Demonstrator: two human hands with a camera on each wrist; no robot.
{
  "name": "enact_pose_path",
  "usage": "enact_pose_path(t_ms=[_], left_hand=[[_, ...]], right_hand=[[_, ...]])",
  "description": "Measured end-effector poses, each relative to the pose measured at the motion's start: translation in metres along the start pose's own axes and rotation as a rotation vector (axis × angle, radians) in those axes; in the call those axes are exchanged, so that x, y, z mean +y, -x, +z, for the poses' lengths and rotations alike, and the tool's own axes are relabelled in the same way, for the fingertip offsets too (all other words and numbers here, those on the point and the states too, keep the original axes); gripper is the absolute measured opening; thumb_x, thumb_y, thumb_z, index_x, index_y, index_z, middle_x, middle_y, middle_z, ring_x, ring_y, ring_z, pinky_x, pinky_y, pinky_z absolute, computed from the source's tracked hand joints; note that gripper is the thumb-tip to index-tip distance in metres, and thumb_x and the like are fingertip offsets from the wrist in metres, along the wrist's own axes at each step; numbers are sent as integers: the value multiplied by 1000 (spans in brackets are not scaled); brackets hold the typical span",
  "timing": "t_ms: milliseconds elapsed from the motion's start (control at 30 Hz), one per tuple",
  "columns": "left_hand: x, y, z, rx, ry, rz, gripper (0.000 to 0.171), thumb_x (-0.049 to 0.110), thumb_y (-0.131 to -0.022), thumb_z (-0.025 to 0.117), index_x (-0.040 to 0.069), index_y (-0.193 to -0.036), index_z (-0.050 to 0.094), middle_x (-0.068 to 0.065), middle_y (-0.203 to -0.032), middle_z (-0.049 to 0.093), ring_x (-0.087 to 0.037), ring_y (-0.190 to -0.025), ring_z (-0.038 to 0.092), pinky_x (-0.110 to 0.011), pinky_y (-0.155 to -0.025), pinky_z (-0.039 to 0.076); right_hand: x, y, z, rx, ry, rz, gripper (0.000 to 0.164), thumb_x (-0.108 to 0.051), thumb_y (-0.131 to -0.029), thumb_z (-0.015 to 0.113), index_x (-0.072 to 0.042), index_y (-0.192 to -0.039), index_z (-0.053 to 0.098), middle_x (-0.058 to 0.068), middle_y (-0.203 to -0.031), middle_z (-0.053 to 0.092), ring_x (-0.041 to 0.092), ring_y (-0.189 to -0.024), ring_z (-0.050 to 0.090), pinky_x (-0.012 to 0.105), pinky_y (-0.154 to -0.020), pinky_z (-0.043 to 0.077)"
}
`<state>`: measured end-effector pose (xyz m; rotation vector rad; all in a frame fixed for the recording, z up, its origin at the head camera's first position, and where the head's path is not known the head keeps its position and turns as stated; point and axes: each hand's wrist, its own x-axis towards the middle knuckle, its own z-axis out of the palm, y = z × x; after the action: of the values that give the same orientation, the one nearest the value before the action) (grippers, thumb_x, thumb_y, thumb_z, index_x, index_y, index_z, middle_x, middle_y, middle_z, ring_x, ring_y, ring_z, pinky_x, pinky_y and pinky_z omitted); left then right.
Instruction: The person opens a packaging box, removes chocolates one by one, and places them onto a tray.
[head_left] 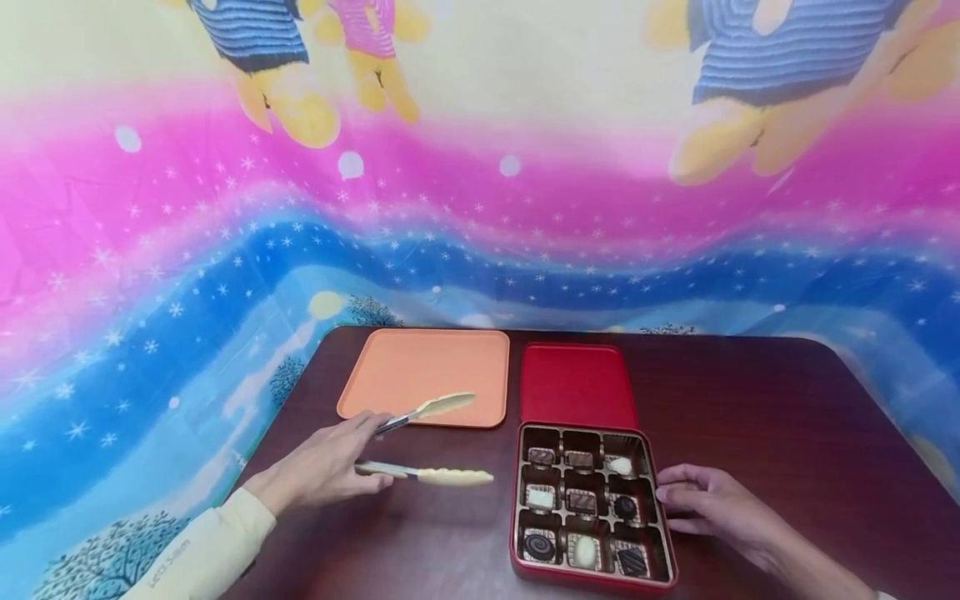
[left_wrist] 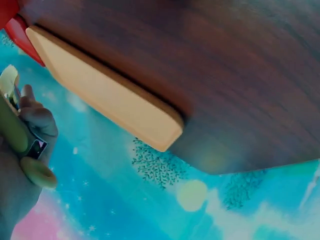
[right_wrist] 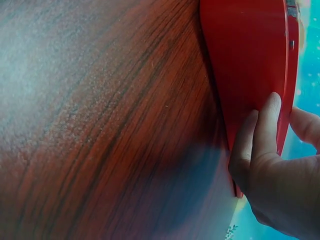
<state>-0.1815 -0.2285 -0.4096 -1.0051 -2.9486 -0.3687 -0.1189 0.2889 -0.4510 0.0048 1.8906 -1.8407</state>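
Observation:
My left hand [head_left: 330,467] grips a pair of tongs [head_left: 453,477] with pale yellow heads. The arms of the tongs are spread apart, with nothing between the heads. Right of them is a red tin [head_left: 667,575], its hinged lid [head_left: 577,385] folded back. Several chocolates, dark, brown and white, sit singly in its gold-brown divided insert; a swirled dark chocolate [head_left: 539,546] lies in the near left compartment. My right hand [head_left: 712,504] rests on the tin's right side, its fingers [right_wrist: 267,125] extended along the outer red wall.
A peach-orange tray [head_left: 435,371] lies at the back left of the dark wood table [head_left: 742,400], beside the tin's lid. A colourful printed cloth [head_left: 480,217] hangs behind the table and round its sides.

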Motion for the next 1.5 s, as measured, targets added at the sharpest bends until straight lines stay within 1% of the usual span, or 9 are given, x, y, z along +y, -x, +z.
enact_pose_path(t_ms=[200,433,700,833,967,1067,1167,1333,1500], left_hand=[[5,-7,-6,33,-54,0,74,71,-72,53,26,-129,40,21,-100,43,0,-71,47,-24,-66,43],[8,-15,-17,29,-102,61,77,74,-68,52,22,-125,45,19,-91,42,-2,-65,42,-22,-59,38],[25,-35,-44,1,-191,82,79,77,-68,46,21,-124,46,17,-89,43,-3,-61,40,-21,-53,35],[36,-48,-58,-3,-273,127,85,79,-69,41,17,-127,45,13,-91,46,-3,-64,41,-22,-55,38],[44,-60,-68,-5,-307,159,85,76,-70,46,13,-127,46,9,-94,50,-6,-71,46,-26,-62,44],[49,-66,-71,-16,-319,181,83,75,-71,47,11,-125,48,5,-98,52,-9,-79,52,-31,-70,46],[53,-73,-70,-25,-353,207,84,77,-72,41,11,-123,50,4,-101,54,-11,-82,54,-32,-74,46],[60,-83,-67,-30,-407,246,84,80,-72,31,12,-117,53,6,-92,53,-8,-69,48,-29,-63,44],[68,-93,-65,-58,-446,274,80,78,-74,34,12,-111,56,6,-85,52,-8,-62,44,-27,-54,42]], right_hand=[[1,0,1,-16,-3,-5,47,-14,-89,57,16,-119,35,20,-109,54,32,-100,56,43,-83,46],[4,-1,-1,-24,-11,-6,47,-13,-89,57,16,-119,35,21,-109,54,33,-101,56,43,-83,46],[5,0,-3,-30,-10,-4,47,-14,-89,56,16,-119,35,20,-109,54,32,-101,56,43,-84,46],[5,0,-3,-29,-10,-8,47,-13,-89,56,16,-120,35,20,-109,54,32,-101,56,43,-84,46],[5,0,-2,-29,-5,-10,47,-14,-89,56,16,-119,35,20,-109,54,32,-101,56,43,-84,46],[4,0,-2,-25,-2,-10,47,-14,-89,57,15,-119,36,20,-109,55,32,-100,56,43,-84,46],[4,0,-2,-22,-2,-9,47,-14,-89,57,15,-119,36,19,-108,55,32,-100,56,43,-84,46],[3,-1,-1,-16,0,-11,48,-14,-89,57,16,-119,35,19,-109,55,31,-101,56,42,-84,46],[3,-1,-1,-14,3,-18,47,-14,-89,57,16,-119,35,19,-109,54,30,-101,56,43,-84,46]])
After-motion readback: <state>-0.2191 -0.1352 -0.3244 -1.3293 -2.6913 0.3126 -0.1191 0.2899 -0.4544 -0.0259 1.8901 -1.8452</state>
